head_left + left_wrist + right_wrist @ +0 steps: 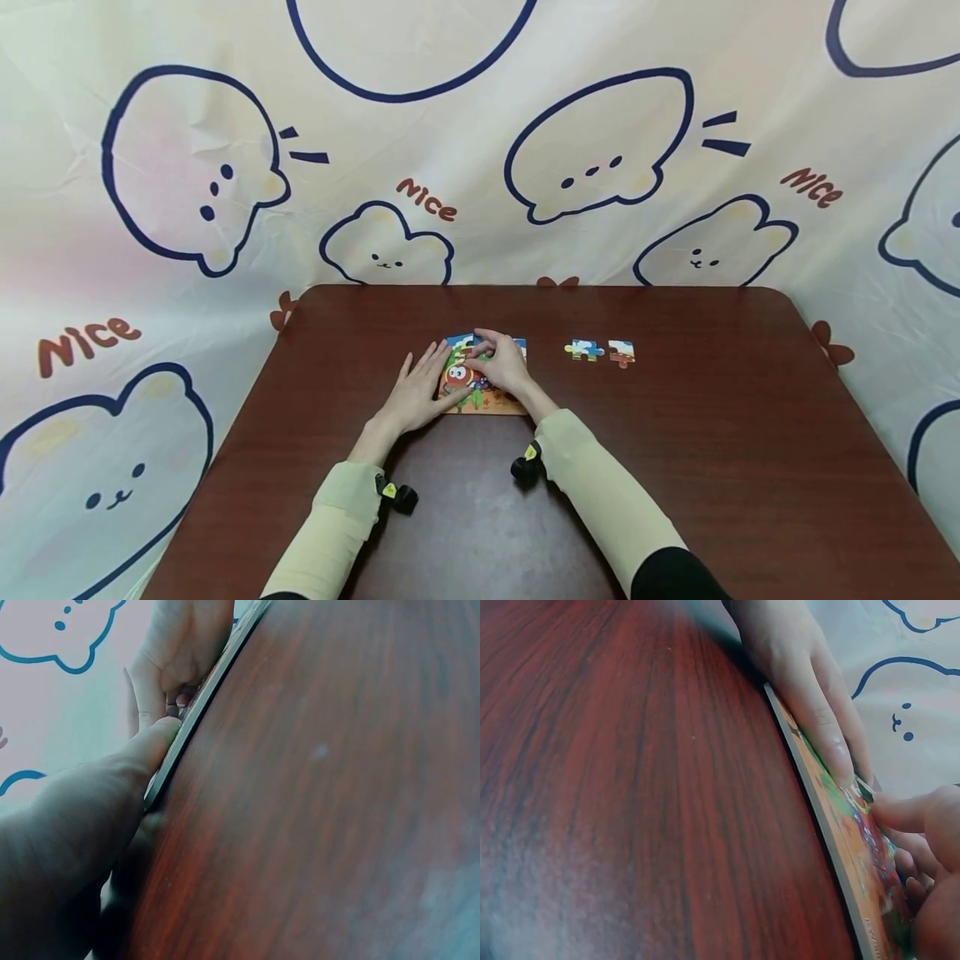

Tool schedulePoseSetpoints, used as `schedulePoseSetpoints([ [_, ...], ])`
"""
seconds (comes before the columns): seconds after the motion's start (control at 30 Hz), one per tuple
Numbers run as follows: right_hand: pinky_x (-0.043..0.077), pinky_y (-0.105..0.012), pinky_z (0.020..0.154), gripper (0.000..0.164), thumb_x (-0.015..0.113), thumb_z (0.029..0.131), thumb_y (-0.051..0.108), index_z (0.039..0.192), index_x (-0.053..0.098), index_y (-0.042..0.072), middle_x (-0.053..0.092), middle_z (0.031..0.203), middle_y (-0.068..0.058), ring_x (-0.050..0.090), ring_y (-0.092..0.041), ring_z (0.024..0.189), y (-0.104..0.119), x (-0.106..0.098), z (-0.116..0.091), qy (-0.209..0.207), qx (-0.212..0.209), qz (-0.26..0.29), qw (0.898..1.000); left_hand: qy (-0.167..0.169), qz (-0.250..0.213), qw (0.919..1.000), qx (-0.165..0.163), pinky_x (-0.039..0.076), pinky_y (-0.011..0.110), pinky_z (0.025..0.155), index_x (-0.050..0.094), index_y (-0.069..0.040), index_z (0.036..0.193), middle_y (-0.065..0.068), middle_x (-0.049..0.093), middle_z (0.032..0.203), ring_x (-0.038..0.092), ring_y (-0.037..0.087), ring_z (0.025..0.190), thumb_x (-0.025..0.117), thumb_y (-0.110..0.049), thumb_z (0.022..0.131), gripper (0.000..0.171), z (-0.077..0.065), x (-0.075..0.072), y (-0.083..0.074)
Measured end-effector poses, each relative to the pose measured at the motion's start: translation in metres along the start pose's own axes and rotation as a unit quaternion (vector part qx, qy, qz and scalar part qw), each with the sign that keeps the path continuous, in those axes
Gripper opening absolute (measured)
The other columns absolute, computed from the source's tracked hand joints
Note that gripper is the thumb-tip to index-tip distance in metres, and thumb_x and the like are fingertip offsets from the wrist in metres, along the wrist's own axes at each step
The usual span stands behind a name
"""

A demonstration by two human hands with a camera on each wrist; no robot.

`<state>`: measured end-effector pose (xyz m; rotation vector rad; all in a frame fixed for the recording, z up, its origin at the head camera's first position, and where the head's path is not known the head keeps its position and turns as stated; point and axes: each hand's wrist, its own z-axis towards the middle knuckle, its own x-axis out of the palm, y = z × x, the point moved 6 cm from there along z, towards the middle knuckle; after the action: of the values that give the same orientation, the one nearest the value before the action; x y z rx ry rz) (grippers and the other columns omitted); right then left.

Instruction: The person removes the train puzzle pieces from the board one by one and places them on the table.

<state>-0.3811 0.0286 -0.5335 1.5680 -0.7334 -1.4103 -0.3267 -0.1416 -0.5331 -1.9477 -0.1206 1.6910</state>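
- Left hand (414,396): we see its fingers released, laid nearly straight over the puzzle's left side; light, steady pressure here should stop sliding.
- Puzzle (502,405): it lies on the counter (750,467), beneath both hands.
- Right hand (508,364): its fingers bend over the puzzle; we cannot tell whether they grasp a piece. We would align any tabs before pressing straight down.
- Blue-and-white piece (584,350) and brown-and-white piece (621,352): both lie right of the puzzle, best left there meanwhile.
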Motion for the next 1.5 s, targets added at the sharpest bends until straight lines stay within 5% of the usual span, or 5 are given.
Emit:
schedulePoseSetpoints([
  [1.03,0.060,-0.049,0.101,0.043,0.085,0.099,0.022,0.139,0.074,0.014,0.085,0.107,-0.005,0.076,-0.025,0.106,-0.003,0.001,-0.003,-0.037,-0.024,0.000,0.999,-0.007,-0.008,0.9999,0.008,0.002,0.070,0.139,0.025,-0.011,0.176,0.011,0.023,0.185,0.013,0.032,0.175,0.065,-0.060,0.106,0.095,-0.001,0.001,0.001],
  [1.5,0.063,-0.040,0.095,0.039,0.083,0.099,0.010,0.136,0.073,0.003,0.081,0.115,-0.019,0.077,-0.032,0.106,0.001,-0.015,-0.003,-0.021,-0.049,0.094,0.994,-0.007,-0.006,1.0000,0.004,0.001,0.068,0.139,0.023,-0.009,0.177,0.011,0.020,0.186,0.011,0.032,0.175,0.063,-0.062,0.106,0.097,0.002,0.001,0.003],
])
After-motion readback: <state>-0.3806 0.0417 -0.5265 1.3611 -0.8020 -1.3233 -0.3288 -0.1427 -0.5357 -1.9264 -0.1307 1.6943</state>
